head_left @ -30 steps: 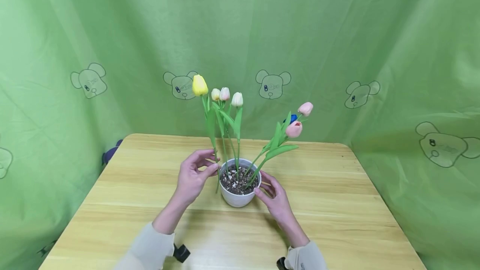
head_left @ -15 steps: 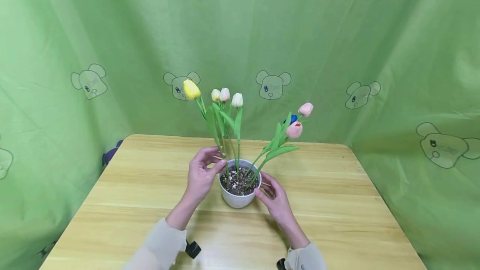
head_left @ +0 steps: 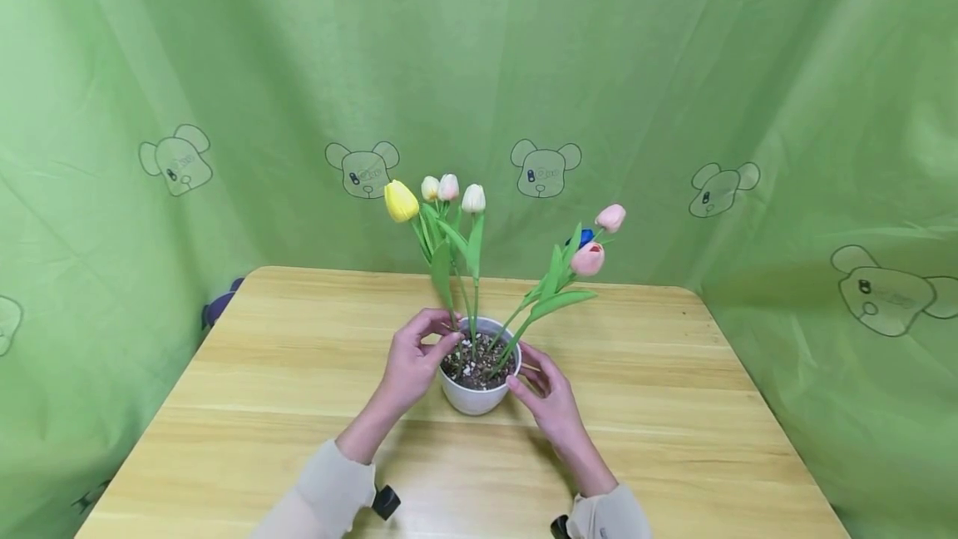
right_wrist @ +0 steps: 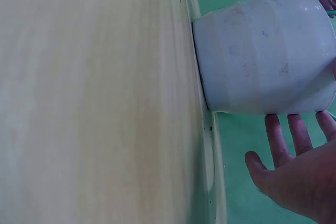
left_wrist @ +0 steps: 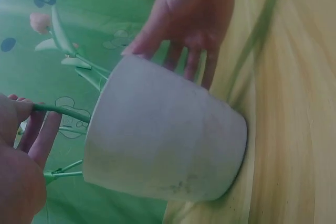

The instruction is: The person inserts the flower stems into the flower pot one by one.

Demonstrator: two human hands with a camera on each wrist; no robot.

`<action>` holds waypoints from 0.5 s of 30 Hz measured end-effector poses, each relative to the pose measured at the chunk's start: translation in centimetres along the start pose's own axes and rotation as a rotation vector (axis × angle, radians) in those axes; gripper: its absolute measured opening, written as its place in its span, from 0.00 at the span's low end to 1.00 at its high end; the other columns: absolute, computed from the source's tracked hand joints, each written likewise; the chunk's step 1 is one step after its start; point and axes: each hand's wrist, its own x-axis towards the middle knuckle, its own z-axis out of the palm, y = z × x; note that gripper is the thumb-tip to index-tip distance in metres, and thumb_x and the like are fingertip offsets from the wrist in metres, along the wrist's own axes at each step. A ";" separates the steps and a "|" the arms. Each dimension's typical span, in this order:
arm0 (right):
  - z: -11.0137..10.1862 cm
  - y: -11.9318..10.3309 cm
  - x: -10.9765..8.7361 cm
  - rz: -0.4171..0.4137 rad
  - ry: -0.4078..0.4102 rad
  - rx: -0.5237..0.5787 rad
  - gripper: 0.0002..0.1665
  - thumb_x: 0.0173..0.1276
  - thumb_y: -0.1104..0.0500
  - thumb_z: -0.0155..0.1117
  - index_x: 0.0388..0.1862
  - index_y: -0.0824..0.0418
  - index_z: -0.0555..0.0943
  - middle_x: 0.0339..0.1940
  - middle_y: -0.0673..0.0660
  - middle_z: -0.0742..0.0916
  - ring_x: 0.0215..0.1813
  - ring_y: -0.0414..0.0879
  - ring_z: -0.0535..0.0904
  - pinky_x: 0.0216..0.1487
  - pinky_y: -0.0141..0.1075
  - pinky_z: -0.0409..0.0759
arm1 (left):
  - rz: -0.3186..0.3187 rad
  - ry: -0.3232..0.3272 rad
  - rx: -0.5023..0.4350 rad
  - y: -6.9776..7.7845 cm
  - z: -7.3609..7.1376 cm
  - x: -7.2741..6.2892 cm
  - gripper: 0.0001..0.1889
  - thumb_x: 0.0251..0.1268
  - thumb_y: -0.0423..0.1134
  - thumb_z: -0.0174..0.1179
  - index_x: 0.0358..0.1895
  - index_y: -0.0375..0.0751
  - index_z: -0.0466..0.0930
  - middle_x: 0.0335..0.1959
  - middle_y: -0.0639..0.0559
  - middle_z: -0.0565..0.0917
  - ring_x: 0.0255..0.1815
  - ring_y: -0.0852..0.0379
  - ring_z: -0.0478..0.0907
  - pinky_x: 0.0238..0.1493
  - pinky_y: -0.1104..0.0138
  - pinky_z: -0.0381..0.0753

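A white flower pot (head_left: 475,401) filled with dark soil stands upright on the table. My left hand (head_left: 410,366) pinches the green stem of a yellow tulip (head_left: 401,201) between thumb and fingers at the pot's left rim. In the left wrist view, that stem (left_wrist: 64,110) reaches the rim; its lower end is hidden behind the pot wall. My right hand (head_left: 555,404) holds the pot's right side, thumb at the front rim and fingertips against the wall. Several pale tulips (head_left: 473,199) rise in the middle. Pink tulips (head_left: 587,259) and a blue one (head_left: 585,237) lean right.
The wooden table (head_left: 659,406) extends around the pot on all sides. A green curtain (head_left: 636,65) with bear-head prints hangs behind the table and along both sides.
My left hand has moved right and then slightly down with the yellow tulip, bringing its stem from outside the pot to within the rim. The right hand and pot have stayed put.
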 end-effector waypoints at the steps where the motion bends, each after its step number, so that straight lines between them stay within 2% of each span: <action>1: 0.0 0.0 0.0 0.000 0.000 0.002 0.38 0.69 0.67 0.71 0.76 0.61 0.69 0.70 0.65 0.79 0.66 0.60 0.79 0.78 0.52 0.71 | 0.008 -0.013 0.018 -0.1 0.0 -0.1 0.12 0.69 0.24 0.62 0.53 0.28 0.79 0.51 0.29 0.84 0.44 0.64 0.82 0.43 0.59 0.92; 4: 0.0 -0.1 0.0 0.000 0.001 0.006 0.38 0.68 0.67 0.70 0.76 0.61 0.69 0.70 0.66 0.79 0.66 0.60 0.79 0.78 0.53 0.71 | 0.027 -0.062 0.089 -0.3 0.0 -0.2 0.09 0.73 0.28 0.60 0.52 0.32 0.80 0.48 0.35 0.86 0.46 0.55 0.84 0.44 0.55 0.92; 7: 0.0 -0.2 0.0 -0.002 0.002 0.009 0.38 0.69 0.67 0.70 0.76 0.62 0.69 0.70 0.66 0.79 0.66 0.60 0.79 0.78 0.53 0.71 | 0.053 -0.100 0.153 -0.4 0.1 -0.3 0.07 0.74 0.30 0.60 0.51 0.35 0.81 0.47 0.40 0.87 0.47 0.47 0.86 0.44 0.56 0.93; 12: 0.0 -0.3 -0.1 0.003 -0.002 0.015 0.39 0.68 0.67 0.70 0.77 0.61 0.69 0.70 0.66 0.79 0.66 0.60 0.79 0.78 0.54 0.70 | 0.126 -0.090 0.205 -0.9 0.2 -0.6 0.08 0.71 0.27 0.62 0.49 0.34 0.84 0.45 0.41 0.88 0.42 0.45 0.87 0.41 0.63 0.92; 15: 0.0 -0.3 -0.1 0.004 -0.004 0.020 0.39 0.68 0.68 0.70 0.76 0.61 0.69 0.70 0.66 0.79 0.66 0.61 0.78 0.78 0.54 0.70 | 0.180 -0.078 0.205 -1.4 0.3 -0.7 0.08 0.70 0.26 0.62 0.49 0.33 0.84 0.44 0.40 0.88 0.39 0.43 0.86 0.38 0.64 0.92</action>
